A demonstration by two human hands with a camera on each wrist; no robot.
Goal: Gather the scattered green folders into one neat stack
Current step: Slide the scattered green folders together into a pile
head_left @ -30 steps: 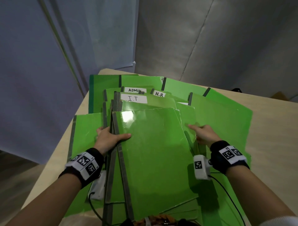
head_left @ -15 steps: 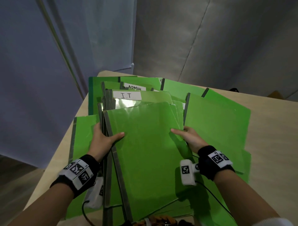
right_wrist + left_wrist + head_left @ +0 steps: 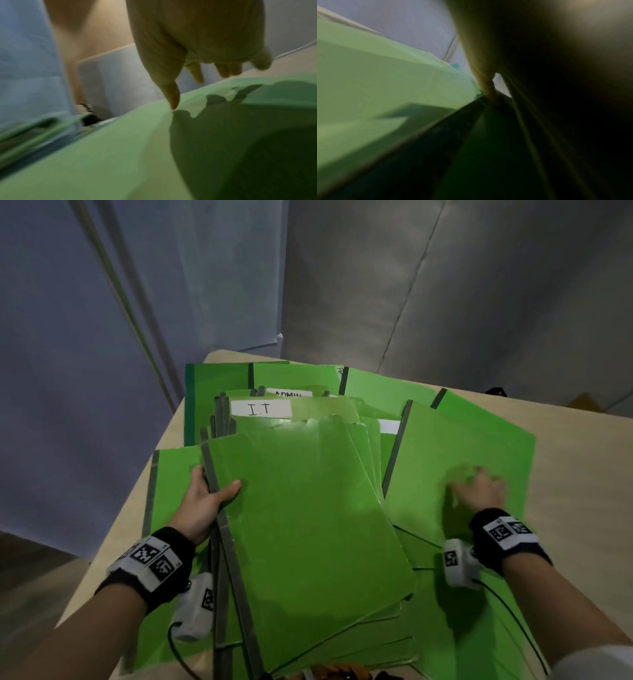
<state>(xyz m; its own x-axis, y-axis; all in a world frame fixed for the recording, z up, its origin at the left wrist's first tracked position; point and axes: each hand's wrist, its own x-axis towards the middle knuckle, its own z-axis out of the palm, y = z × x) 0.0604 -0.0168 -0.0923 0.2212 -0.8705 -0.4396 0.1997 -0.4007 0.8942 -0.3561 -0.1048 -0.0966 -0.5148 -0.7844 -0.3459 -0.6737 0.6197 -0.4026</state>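
Note:
A pile of green folders (image 3: 308, 525) with grey spines lies in front of me, one labelled "I.T" (image 3: 261, 409) and one "ADMIN" behind it. My left hand (image 3: 205, 494) grips the pile's left spine edge, thumb on the top cover and fingers underneath. A separate green folder (image 3: 462, 446) lies to the right; my right hand (image 3: 478, 487) hovers blurred over it with fingers spread. In the right wrist view the fingertips (image 3: 175, 100) point down at the green cover (image 3: 120, 155), the thumb tip nearly touching. The left wrist view is dark, showing a folder (image 3: 376, 81) beside the hand.
More green folders (image 3: 219, 378) are spread at the far end and along the left side of the beige table (image 3: 582, 457). The table's left edge drops off near my left arm. Grey walls stand behind.
My right hand left the pile's right edge and swung right over the separate folder. The pile shifted slightly towards me under the left hand, covering more of the "ADMIN" label.

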